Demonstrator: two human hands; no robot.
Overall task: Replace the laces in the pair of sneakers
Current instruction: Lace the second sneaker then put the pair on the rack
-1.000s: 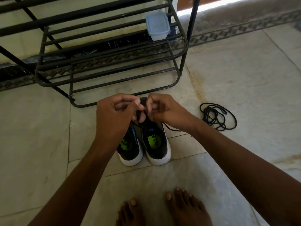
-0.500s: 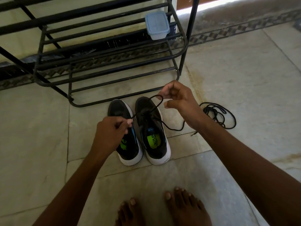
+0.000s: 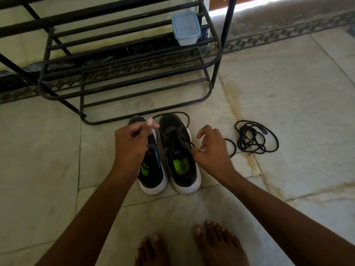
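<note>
On the pale stone floor (image 3: 288, 89), near the middle of the head view, stand two black sneakers with white soles, side by side and touching, toes pointing to the far side. Each shows a green insole label through its opening. Over the left sneaker (image 3: 153, 169) hangs the left hand (image 3: 130, 144), fingers curled, thumb and fingertips pinching one end of a black lace (image 3: 172, 113). From that pinch the lace arcs far over the toe of the right sneaker (image 3: 178, 150) and drops down its right side. Just right of that shoe is the right hand (image 3: 211, 148); its thumb and a finger pinch another strand of the lace running out from the eyelet area, while its other fingers stay loosely curled above. More of the lace loops on the floor just right of this hand.

Well to the right lies a loose coil of spare black lace (image 3: 255, 137), apart from both shoes. Beyond the sneakers stands a black metal shoe rack (image 3: 124, 77) with barred shelves; its lowest rail is just beyond the toes. On an upper shelf at its right end sits a small plastic box with a blue lid (image 3: 186, 27). At the near edge, two bare feet (image 3: 192, 244) rest on the floor.
</note>
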